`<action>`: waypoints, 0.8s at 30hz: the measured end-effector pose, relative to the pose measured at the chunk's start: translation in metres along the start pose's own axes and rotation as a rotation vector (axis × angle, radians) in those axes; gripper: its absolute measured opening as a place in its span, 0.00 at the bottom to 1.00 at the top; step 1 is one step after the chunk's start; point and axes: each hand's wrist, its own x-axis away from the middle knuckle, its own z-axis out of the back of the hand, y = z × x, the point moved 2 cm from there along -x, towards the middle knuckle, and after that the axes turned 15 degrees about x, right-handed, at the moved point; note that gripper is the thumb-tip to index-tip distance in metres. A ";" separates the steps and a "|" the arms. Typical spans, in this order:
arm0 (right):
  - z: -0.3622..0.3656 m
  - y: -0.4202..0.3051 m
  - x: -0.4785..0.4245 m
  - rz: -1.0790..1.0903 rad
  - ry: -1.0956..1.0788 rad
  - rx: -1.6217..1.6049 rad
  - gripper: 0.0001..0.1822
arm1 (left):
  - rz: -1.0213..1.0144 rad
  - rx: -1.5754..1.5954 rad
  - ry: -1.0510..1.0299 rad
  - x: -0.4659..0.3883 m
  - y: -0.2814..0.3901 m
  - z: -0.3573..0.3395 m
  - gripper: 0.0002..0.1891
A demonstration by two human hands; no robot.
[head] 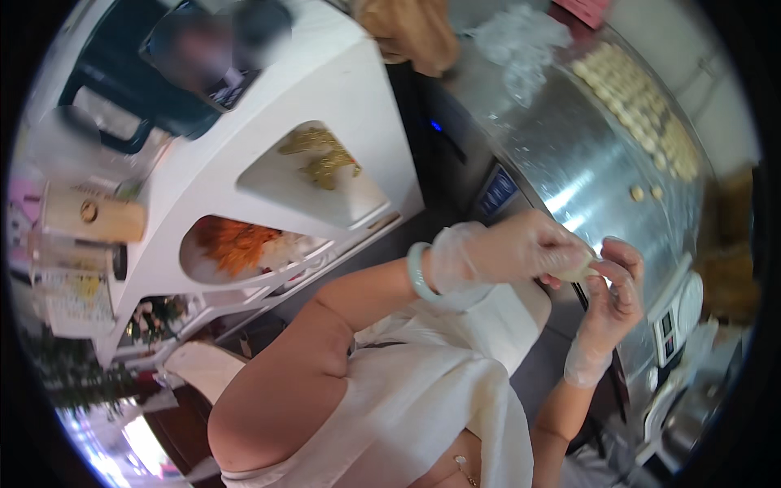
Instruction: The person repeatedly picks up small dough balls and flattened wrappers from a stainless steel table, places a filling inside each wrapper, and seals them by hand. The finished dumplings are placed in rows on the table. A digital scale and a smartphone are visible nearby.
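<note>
Both hands wear clear plastic gloves and meet at the near edge of the steel worktop (537, 152). A small piece of pale dough (576, 266) lies between them. In the picture, the upper hand, with a pale green bangle (419, 271) at its wrist, is my left hand (531, 247); its fingers are closed round the dough. Lower right, my right hand (616, 287) pinches the dough's edge between thumb and fingers. Many small dough balls (640, 104) sit in rows at the worktop's far side, with two single dough balls (637, 194) apart from them.
A white digital kitchen scale (668, 329) stands right of my right hand. Crumpled clear plastic (518, 49) lies on the worktop's upper part. To the left is a white counter (341, 91) with cut-out openings, holding a paper cup (91, 212) and a dark green device (122, 67).
</note>
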 end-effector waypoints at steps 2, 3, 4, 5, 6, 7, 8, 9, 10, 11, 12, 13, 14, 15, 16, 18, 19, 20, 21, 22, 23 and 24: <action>-0.006 0.002 -0.003 -0.177 -0.069 -0.056 0.12 | -0.191 -0.337 -0.026 0.004 0.011 0.000 0.15; -0.010 0.003 -0.004 -0.318 -0.106 -0.133 0.13 | -0.259 -0.459 0.000 0.005 0.010 0.004 0.13; -0.014 0.008 -0.002 -0.372 -0.161 -0.163 0.13 | -0.320 -0.581 0.025 0.004 0.004 0.006 0.12; -0.017 0.019 0.002 -0.428 -0.214 -0.190 0.13 | -0.378 -0.705 0.047 0.004 0.000 0.007 0.11; -0.021 0.026 0.006 -0.492 -0.260 -0.218 0.13 | -0.257 -0.794 0.038 0.005 -0.002 0.005 0.09; -0.023 0.026 0.006 -0.486 -0.266 -0.184 0.13 | -0.245 -0.863 0.040 0.005 -0.002 0.004 0.10; -0.026 0.027 0.006 -0.481 -0.272 -0.149 0.13 | -0.232 -0.931 0.041 0.005 -0.001 0.003 0.10; -0.027 0.026 0.006 -0.477 -0.276 -0.108 0.13 | -0.220 -0.995 0.039 0.004 -0.002 0.003 0.10; -0.030 0.026 0.007 -0.462 -0.257 -0.107 0.11 | -0.201 -1.041 0.054 0.003 -0.005 0.004 0.13; -0.033 0.026 0.007 -0.405 -0.253 -0.050 0.10 | -0.237 -1.079 0.117 0.001 -0.006 0.003 0.15; -0.030 0.028 0.008 -0.358 -0.246 0.019 0.09 | -0.271 -1.104 0.171 -0.001 -0.011 -0.001 0.17; -0.029 0.029 0.009 -0.312 -0.239 0.089 0.08 | -0.305 -1.127 0.222 -0.003 -0.015 -0.004 0.19; -0.035 0.028 0.006 -0.270 -0.199 0.056 0.07 | -0.362 -1.107 0.203 -0.003 -0.015 0.004 0.23; -0.033 0.029 0.004 -0.249 -0.150 0.065 0.05 | -0.423 -1.050 0.154 -0.009 -0.019 0.010 0.27; -0.029 0.031 0.003 -0.318 -0.125 0.001 0.04 | -0.338 -0.843 0.155 -0.006 -0.001 0.008 0.28; -0.019 0.027 -0.001 -0.506 -0.127 -0.202 0.03 | -0.271 -0.295 0.142 0.004 0.007 0.014 0.29; -0.017 0.033 0.001 -0.522 -0.107 -0.390 0.04 | -0.278 0.037 0.136 0.003 0.001 0.020 0.28; -0.013 0.033 0.001 -0.502 -0.111 -0.439 0.05 | -0.183 0.085 0.095 0.003 -0.001 0.025 0.27; -0.014 0.032 0.001 -0.474 -0.124 -0.507 0.07 | -0.091 0.115 0.068 0.005 -0.001 0.031 0.25; -0.013 0.032 0.002 -0.484 -0.131 -0.506 0.07 | -0.082 0.127 0.036 0.003 -0.005 0.032 0.23; -0.011 0.032 0.004 -0.493 -0.140 -0.505 0.07 | -0.092 0.132 0.056 0.000 -0.010 0.029 0.23; -0.013 0.032 0.005 -0.501 -0.156 -0.515 0.07 | -0.104 0.131 0.085 0.000 -0.014 0.028 0.22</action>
